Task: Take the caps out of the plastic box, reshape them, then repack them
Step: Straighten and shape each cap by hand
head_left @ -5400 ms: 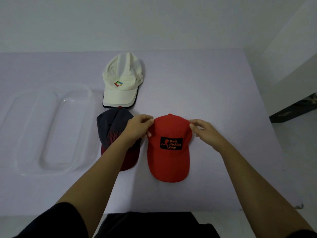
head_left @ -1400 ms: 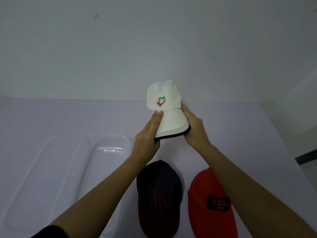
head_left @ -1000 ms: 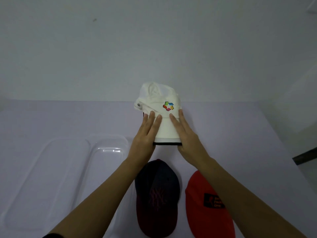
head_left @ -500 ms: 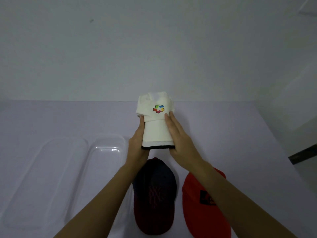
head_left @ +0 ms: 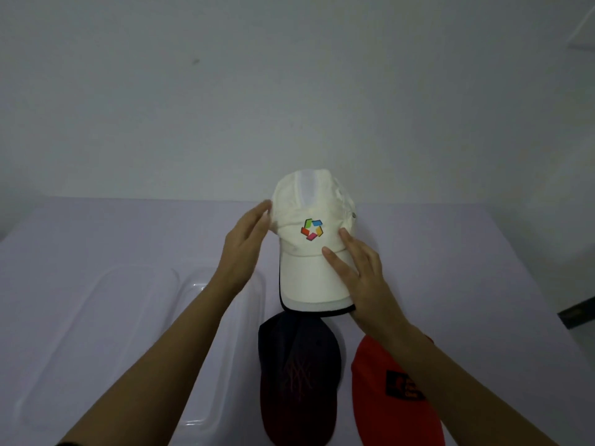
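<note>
Nearest, two caps lie on the pale worktop [head_left: 483, 284] side by side, well apart from its right edge. The red cap [head_left: 380, 400] lies to the right, cut off by the bottom of the view and partly under the right forearm. The dark cap [head_left: 299, 375] lies just left of it, with a narrow strip of bare surface between them. To the left the plastic box [head_left: 206, 275] lies open as two clear shallow halves set edge to edge. The left forearm crosses above its right half, and its near rim runs out of view.

Beyond the dark cap is the white cap [head_left: 309, 252], logo up and brim towards the person. The brim's black edge overlaps the dark cap's far rim in the view; whether the white cap rests on the worktop or is lifted cannot be told. The left hand [head_left: 244, 249] is flat, fingers straight and together, against the crown's left side. The right hand [head_left: 357, 272] lies on the brim's right part, thumb and forefinger straight and reaching the crown; its other fingers are hidden past the brim's edge.

Open surface spreads right of the white cap and behind the box, up to the far edge, where the bare wall [head_left: 289, 91] rises
</note>
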### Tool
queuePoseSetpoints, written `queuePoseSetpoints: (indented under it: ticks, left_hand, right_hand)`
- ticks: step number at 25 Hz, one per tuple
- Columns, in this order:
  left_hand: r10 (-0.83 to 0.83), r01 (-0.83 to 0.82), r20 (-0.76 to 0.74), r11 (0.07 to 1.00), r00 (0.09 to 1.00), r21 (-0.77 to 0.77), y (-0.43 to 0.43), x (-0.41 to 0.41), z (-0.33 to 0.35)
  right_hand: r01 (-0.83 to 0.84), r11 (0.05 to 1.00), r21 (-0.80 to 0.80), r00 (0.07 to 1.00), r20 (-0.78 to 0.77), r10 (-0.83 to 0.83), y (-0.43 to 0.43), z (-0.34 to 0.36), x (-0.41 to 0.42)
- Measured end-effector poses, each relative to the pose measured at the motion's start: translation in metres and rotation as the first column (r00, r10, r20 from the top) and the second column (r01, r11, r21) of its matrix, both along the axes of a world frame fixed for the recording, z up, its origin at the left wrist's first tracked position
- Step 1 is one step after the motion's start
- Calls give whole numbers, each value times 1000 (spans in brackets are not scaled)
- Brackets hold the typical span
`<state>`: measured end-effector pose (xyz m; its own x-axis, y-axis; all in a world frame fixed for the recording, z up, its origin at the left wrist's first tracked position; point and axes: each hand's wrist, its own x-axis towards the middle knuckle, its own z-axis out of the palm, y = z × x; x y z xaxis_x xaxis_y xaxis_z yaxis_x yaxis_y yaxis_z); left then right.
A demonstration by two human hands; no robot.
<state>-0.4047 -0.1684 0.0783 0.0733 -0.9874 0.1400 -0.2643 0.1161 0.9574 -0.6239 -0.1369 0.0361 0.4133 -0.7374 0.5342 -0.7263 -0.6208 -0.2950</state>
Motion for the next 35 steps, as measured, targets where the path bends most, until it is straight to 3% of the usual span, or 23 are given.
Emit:
queuePoseSetpoints:
  ticks: [3,6,9,11,14,15,19,24,27,32,35]
  left_hand:
    - [-190,185,68,980,979,77,-9,-2,18]
    - [-210,207,101,978,973,36,-10,-2,22]
    - [-204,205,99,979,974,5,-10,4,25]
    - [-241,240,136,970,961,20,-10,9,26]
    - [-325,321,180,946,929,48,-7,5,27]
    - [-338,337,171,941,925,41,-6,1,28]
    - [-356,362,189,932,915,4,-7,-9,29]
    - [-445,438,353,893,823,104,-10,-3,31]
    - [-507,456,383,862,772,222,-12,0,36]
    - [-475,441,276,880,836,179,-15,-4,55]
    - [-499,469,268,866,824,173,-14,-7,57]
  right_hand:
    - [-7,1000,2,1000,19,6,5,-1,7]
    - [7,999,52,1000,-5,-7,5,1,11]
    - [-150,963,222,986,-42,163,1,6,-1]
    - [-267,896,354,963,113,243,-2,16,-10]
    - [-163,946,279,939,338,62,-13,37,-7]
    - [-122,940,320,932,363,-2,-17,45,-2]
    - [-139,807,574,947,315,-60,-35,67,-1]
    - [-82,737,671,995,19,94,-49,77,-11]
    - [-28,739,673,994,-57,89,-57,82,-14]
    - [-173,759,628,985,124,122,-49,93,-7]
    - [-194,802,565,977,184,107,-47,94,-6]
